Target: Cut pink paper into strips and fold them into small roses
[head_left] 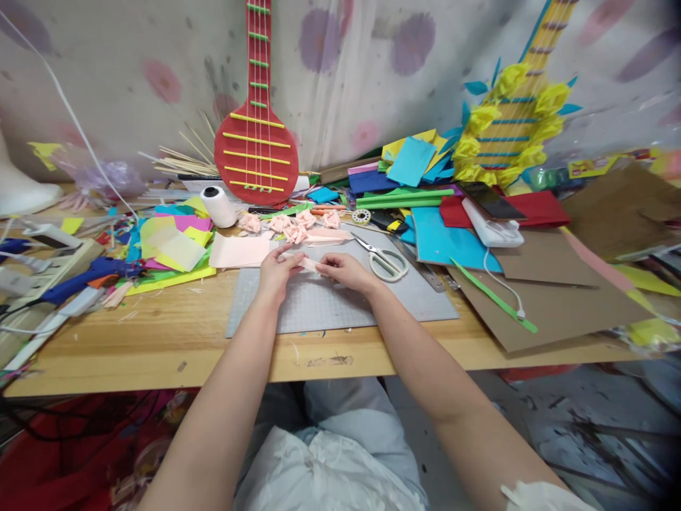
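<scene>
My left hand (277, 270) and my right hand (345, 270) meet over a grey cutting mat (340, 301) and pinch a small pale pink strip of paper (308, 263) between them. Both hands have their fingers closed on the strip, one at each end. Just beyond the hands lie pink paper sheets (239, 250) and several small pink paper roses (290, 226). White-handled scissors (386, 260) rest on the mat right of my right hand.
A blue glue gun (88, 275) and coloured paper sheets (175, 238) lie at left, with a white thread spool (218, 206). A red cardboard guitar (256, 142) leans on the wall. Brown cardboard (558, 298), blue foam sheets and a second decorated guitar (505, 128) fill the right.
</scene>
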Demonstrator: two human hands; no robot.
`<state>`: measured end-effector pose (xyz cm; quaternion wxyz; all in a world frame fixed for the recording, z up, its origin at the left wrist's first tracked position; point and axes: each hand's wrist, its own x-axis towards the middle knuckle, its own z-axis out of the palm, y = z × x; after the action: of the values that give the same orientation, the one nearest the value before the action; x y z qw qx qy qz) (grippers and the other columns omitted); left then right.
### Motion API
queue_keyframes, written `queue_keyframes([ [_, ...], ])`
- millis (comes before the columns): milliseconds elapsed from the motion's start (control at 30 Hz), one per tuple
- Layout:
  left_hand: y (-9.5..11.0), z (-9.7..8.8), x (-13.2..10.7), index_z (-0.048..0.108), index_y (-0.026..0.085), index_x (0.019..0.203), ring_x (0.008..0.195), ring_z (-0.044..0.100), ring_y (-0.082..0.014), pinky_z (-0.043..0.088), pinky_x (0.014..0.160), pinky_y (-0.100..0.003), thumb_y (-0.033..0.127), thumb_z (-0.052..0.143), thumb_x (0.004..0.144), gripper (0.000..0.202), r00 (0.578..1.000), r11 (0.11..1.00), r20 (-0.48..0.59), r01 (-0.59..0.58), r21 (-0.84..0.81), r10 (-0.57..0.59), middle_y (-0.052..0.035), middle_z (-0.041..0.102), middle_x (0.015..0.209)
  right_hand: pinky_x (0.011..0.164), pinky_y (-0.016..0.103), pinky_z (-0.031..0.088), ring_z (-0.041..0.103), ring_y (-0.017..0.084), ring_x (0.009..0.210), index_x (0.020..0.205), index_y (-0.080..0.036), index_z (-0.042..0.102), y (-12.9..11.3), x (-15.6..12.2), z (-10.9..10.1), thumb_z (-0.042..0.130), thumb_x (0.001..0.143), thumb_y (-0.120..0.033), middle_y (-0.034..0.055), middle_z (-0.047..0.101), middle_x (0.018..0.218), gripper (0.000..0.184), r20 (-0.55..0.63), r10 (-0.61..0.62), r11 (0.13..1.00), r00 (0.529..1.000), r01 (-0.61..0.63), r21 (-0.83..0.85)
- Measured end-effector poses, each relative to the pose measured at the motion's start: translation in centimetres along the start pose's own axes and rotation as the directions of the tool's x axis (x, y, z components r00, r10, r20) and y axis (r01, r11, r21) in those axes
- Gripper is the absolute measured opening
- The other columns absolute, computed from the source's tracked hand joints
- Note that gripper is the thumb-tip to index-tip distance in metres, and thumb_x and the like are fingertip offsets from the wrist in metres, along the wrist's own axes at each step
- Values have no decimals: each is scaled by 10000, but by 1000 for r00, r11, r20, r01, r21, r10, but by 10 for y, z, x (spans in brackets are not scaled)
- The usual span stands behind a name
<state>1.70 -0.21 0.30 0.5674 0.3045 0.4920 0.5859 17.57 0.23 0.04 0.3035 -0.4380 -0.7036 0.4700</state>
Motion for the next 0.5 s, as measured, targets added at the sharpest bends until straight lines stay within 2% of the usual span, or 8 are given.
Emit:
queue_keyframes([
  [100, 1, -1, -1, 569, 121, 1046, 674, 657, -149, 530, 668, -296, 177, 698, 646, 425, 1000, 1000, -7, -13, -27, 12, -55, 682, 721, 485, 205, 296, 381, 69, 501, 653, -168, 514, 2, 0, -1, 527, 717, -472, -47, 454, 546, 311, -10, -13, 1000, 1000, 13, -5],
  [233, 2, -5, 0, 576, 126, 1090, 679, 656, -150, 534, 651, -291, 145, 720, 618, 493, 992, 996, -100, -79, -34, 75, -45, 691, 736, 469, 196, 295, 393, 62, 494, 678, -163, 533, 5, 0, -2, 535, 726, -478, -41, 491, 571, 319, 4, 2, 1000, 1000, -2, -6],
  [367, 2, -9, 3, 601, 126, 1079, 665, 650, -153, 541, 656, -302, 141, 737, 596, 502, 986, 995, -138, -98, 5, 98, -41, 693, 724, 439, 191, 303, 421, 64, 474, 705, -165, 534, 3, -1, -1, 556, 714, -452, -30, 536, 576, 288, 39, 81, 995, 996, -83, 62],
  [500, 3, -12, 4, 588, 118, 1112, 662, 647, -149, 545, 675, -306, 127, 735, 597, 535, 981, 995, -168, -101, 11, 101, -40, 689, 721, 449, 191, 351, 452, 62, 484, 706, -157, 549, 1, -2, -2, 603, 672, -378, -20, 568, 606, 231, 55, 88, 986, 995, -95, 135],
])
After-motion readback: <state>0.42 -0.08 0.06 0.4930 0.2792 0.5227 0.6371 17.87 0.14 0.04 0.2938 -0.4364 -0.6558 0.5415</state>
